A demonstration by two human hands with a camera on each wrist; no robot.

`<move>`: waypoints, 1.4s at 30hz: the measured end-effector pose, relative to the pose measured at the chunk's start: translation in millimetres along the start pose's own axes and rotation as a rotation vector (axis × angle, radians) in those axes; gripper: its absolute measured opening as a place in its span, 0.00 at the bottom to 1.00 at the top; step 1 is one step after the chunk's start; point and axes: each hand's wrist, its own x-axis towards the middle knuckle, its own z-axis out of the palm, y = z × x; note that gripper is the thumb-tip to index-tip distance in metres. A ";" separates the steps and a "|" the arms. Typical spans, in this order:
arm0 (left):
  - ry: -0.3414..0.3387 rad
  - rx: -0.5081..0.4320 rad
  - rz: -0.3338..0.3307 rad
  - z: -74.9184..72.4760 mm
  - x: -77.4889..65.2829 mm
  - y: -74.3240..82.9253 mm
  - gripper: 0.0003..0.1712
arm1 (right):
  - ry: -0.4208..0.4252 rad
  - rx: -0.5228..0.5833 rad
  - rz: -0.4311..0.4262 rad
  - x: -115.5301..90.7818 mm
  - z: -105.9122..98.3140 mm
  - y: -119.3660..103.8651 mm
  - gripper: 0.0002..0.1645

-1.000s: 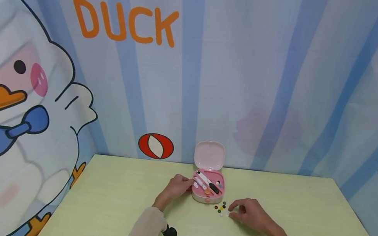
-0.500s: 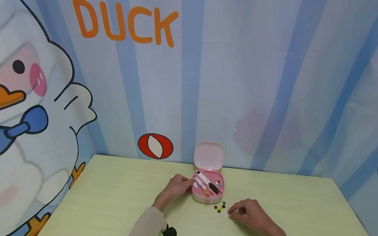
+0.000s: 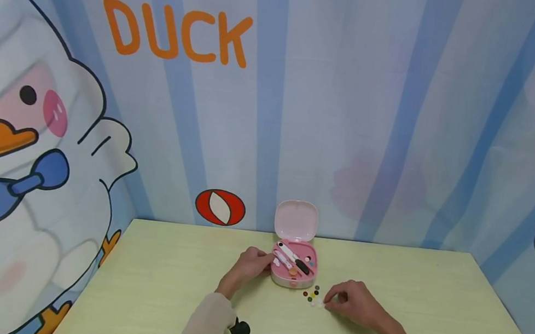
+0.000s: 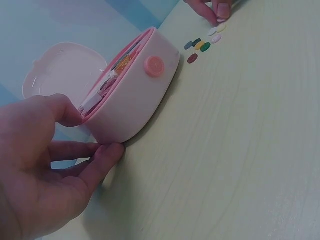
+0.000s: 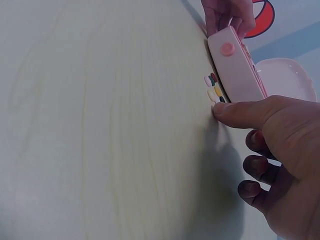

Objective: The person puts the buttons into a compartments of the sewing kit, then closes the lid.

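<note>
A pink sewing box point(image 3: 293, 283) stands on the table with its lid point(image 3: 296, 221) raised. Inside lie a white-and-black tool point(image 3: 293, 257) and smaller items. My left hand point(image 3: 249, 265) grips the box's left side, thumb at the rim and fingers lower down, as the left wrist view point(image 4: 55, 165) shows. Several small coloured buttons point(image 4: 200, 45) lie loose in front of the box's right corner. Beside them, my right hand point(image 3: 353, 302) pinches a small pale button point(image 4: 221, 21) between thumb and index finger at table height; the other fingers point(image 5: 257, 165) are curled.
The pale yellow table point(image 3: 159, 287) ends at a blue striped curtain point(image 3: 355, 89) just behind the box. A black wrist device point(image 3: 240, 330) sits at the left sleeve.
My right hand shifts only slightly by the buttons. The left hand and the box stay in place.
</note>
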 end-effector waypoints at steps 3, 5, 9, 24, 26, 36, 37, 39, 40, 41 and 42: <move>0.003 0.006 -0.003 0.0 0.2 -0.2 0.22 | -0.001 0.011 0.000 0.4 -1.5 -0.2 0.06; 0.003 0.009 -0.005 -0.1 0.1 -0.1 0.22 | -0.002 0.014 0.002 0.6 -2.7 -0.3 0.06; 0.005 0.012 -0.011 -0.1 0.4 -0.2 0.23 | -0.008 0.018 0.009 1.1 -4.5 0.2 0.05; 0.009 0.023 -0.011 0.3 0.2 0.4 0.23 | -0.009 0.003 0.039 7.0 -11.4 3.9 0.03; 0.008 0.024 -0.013 0.4 0.0 0.4 0.23 | -0.005 -0.008 0.045 8.8 -13.0 2.9 0.03; 0.011 0.033 -0.011 0.0 0.7 -0.4 0.24 | 0.016 -0.044 0.028 22.1 -27.7 -8.4 0.03; 0.011 0.035 -0.010 0.0 0.8 -0.5 0.24 | 0.017 -0.047 0.035 23.8 -29.0 -9.2 0.02; 0.011 0.033 -0.007 0.1 0.6 -0.5 0.24 | 0.026 -0.046 0.036 27.1 -31.3 -10.8 0.02; 0.011 0.033 -0.007 0.1 0.5 -0.4 0.24 | 0.030 -0.042 0.035 28.6 -32.5 -11.6 0.03; 0.010 0.032 -0.006 0.1 0.3 -0.2 0.24 | 0.037 -0.041 0.032 30.3 -33.7 -12.3 0.03; 0.010 0.032 -0.006 0.1 0.2 -0.1 0.24 | 0.043 -0.038 0.032 32.0 -34.9 -13.0 0.04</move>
